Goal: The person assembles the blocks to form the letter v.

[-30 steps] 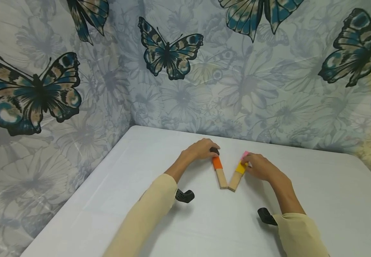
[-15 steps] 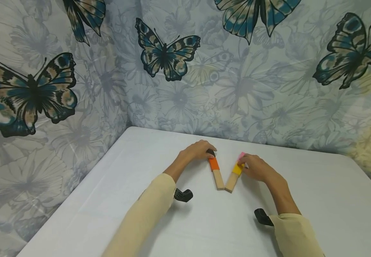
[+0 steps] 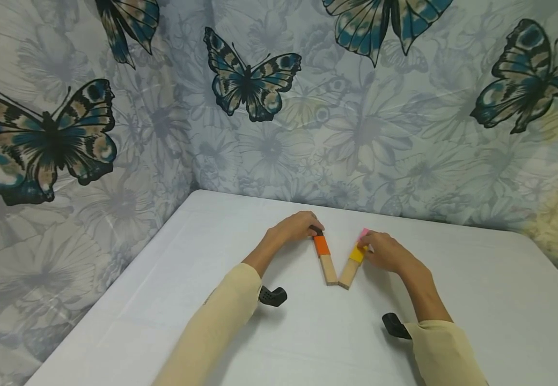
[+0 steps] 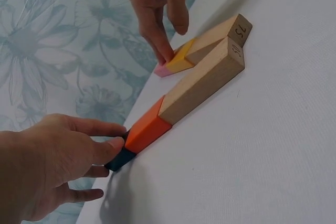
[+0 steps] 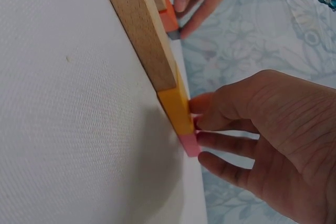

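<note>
Two rows of blocks form a V on the white table. The left row has a plain wooden block (image 4: 198,84), an orange block (image 4: 148,125) and a dark block (image 4: 122,157) at its far end. My left hand (image 3: 295,227) pinches the dark block, thumb on its near face, index finger at the orange joint. The right row has a wooden block (image 5: 142,32), a yellow block (image 5: 177,103) and a pink block (image 5: 189,144). Fingertips of my right hand (image 3: 388,251) touch this row at the yellow and pink blocks, its thumb apart from them in the left wrist view.
The white table (image 3: 308,338) runs back to a cloth backdrop (image 3: 269,155) printed with butterflies and flowers. Black wrist devices (image 3: 273,296) stick out from both cream sleeves. The wooden blocks' near ends meet and bear black markings.
My left hand has lowered slightly with the dark block, which now lies flatter against the orange one. The right hand has stayed at the yellow block. The head view shifted slightly at first.
</note>
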### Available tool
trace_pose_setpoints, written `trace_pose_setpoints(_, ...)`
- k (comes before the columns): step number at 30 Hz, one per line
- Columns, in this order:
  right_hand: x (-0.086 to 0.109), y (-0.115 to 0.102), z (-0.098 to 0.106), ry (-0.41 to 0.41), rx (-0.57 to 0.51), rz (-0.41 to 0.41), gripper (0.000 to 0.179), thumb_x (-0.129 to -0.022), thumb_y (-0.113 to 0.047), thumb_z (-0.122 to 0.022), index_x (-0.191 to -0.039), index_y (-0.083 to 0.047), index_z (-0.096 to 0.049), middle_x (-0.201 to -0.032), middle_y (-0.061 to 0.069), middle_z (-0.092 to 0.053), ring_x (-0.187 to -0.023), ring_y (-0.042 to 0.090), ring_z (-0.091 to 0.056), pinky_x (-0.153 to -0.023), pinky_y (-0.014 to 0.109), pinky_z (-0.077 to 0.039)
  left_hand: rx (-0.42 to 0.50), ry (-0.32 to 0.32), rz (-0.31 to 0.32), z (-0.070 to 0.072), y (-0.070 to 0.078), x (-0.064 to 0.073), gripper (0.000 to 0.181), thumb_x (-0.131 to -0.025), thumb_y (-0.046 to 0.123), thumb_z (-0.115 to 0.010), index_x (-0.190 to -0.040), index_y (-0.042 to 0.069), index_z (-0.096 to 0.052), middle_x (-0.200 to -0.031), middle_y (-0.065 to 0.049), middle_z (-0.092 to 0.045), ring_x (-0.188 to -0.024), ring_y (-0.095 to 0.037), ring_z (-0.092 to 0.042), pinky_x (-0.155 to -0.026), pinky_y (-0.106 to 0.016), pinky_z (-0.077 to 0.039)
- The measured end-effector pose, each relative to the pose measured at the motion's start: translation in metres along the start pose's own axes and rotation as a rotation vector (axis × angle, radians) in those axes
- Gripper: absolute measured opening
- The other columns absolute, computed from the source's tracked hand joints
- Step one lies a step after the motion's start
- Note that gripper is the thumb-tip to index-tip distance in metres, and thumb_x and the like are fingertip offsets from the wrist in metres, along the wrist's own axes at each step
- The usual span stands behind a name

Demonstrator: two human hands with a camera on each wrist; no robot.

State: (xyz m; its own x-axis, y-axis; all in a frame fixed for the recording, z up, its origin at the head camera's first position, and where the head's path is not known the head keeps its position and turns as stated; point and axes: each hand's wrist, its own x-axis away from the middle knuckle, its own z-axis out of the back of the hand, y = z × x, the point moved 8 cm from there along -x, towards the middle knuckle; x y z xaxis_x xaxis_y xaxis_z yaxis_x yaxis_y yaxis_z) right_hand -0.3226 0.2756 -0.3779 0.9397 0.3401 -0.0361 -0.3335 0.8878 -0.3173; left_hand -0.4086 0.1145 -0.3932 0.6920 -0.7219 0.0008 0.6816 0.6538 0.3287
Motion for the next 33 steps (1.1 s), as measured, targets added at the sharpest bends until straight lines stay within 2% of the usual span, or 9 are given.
trace_pose_setpoints(11,0.0004,0.0000,0.0023,0.035,-0.002,0.033,0.019,-0.092,0.005,-0.065,-0.106,0.011,-0.076,-0.112,0.027,-0.075,-0.113,0.047,-0.067,-0.102,0.061,-0.053,0.026,0.050,-0.006,-0.0009,-0.0003,-0.0004,0.032,-0.104,0.014,-0.064,-0.134,0.013,-0.072,-0.140,-0.008,-0.066,-0.133,-0.022,-0.062,-0.115,-0.033,-0.048)
trace_pose_setpoints(17,-0.0015,0.0020,-0.0006,0.029,0.006,0.024,0.017,-0.092,0.004,-0.066,-0.105,0.010,-0.075,-0.108,0.024,-0.076,-0.108,0.043,-0.069,-0.099,0.059,-0.055,0.015,0.043,0.001,-0.0023,-0.0014,-0.0005,0.033,-0.104,0.016,-0.064,-0.135,0.014,-0.072,-0.142,-0.008,-0.065,-0.134,-0.023,-0.061,-0.116,-0.034,-0.048)
trace_pose_setpoints(21,-0.0021,-0.0005,0.0003,0.030,0.006,0.026,0.017,-0.092,0.004,-0.066,-0.105,0.010,-0.075,-0.109,0.025,-0.076,-0.108,0.044,-0.069,-0.100,0.059,-0.055,0.012,0.039,0.009,-0.0008,-0.0013,0.0019,0.032,-0.105,0.017,-0.063,-0.136,0.015,-0.071,-0.143,-0.007,-0.064,-0.135,-0.023,-0.061,-0.117,-0.035,-0.047)
trace_pose_setpoints(28,-0.0018,-0.0019,0.0011,0.025,0.005,0.030,0.018,-0.092,0.004,-0.064,-0.105,0.011,-0.076,-0.111,0.026,-0.075,-0.110,0.045,-0.068,-0.101,0.060,-0.054,0.028,0.019,-0.008,-0.0008,0.0000,0.0034,0.036,-0.104,0.028,-0.065,-0.137,0.014,-0.070,-0.146,-0.009,-0.063,-0.138,-0.024,-0.058,-0.119,-0.037,-0.045)
trace_pose_setpoints(33,-0.0011,-0.0016,0.0003,0.021,0.001,0.025,0.018,-0.092,0.004,-0.065,-0.106,0.010,-0.075,-0.111,0.025,-0.075,-0.110,0.044,-0.068,-0.100,0.060,-0.054,0.028,0.018,0.000,-0.0022,-0.0009,0.0042,0.036,-0.104,0.029,-0.066,-0.137,0.015,-0.071,-0.148,-0.009,-0.061,-0.140,-0.025,-0.057,-0.120,-0.038,-0.044)
